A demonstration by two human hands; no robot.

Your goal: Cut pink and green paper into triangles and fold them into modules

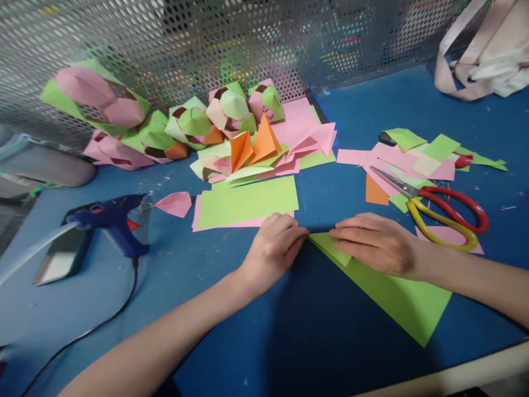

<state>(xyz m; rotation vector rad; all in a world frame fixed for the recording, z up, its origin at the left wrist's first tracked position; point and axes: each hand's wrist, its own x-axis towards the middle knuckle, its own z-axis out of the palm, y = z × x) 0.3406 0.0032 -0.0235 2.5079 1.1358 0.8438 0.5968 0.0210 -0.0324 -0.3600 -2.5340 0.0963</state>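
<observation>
A light green sheet of paper point(407, 306) lies at a slant on the table in front of me, its upper edge folded over into a narrow flap. At the pointed left corner, my left hand point(273, 242) pinches the paper with thumb and fingertips. My right hand point(376, 242) is on the folded part, fingers together and bent over it, holding it down; its thumb is mostly hidden. Just beyond my left hand is a green rectangle of paper point(250, 201) over pink sheets. Red-and-yellow-handled scissors point(413, 193) lie partly open beyond my right wrist.
A blue glue gun point(118, 220) rests over a phone point(61, 262) at left, its cord trailing forward. One pink folded piece point(176, 204) is by its nozzle. Folded paper balls point(192, 124) line the perforated metal panel point(231, 38). Paper scraps point(413, 157) surround the scissors.
</observation>
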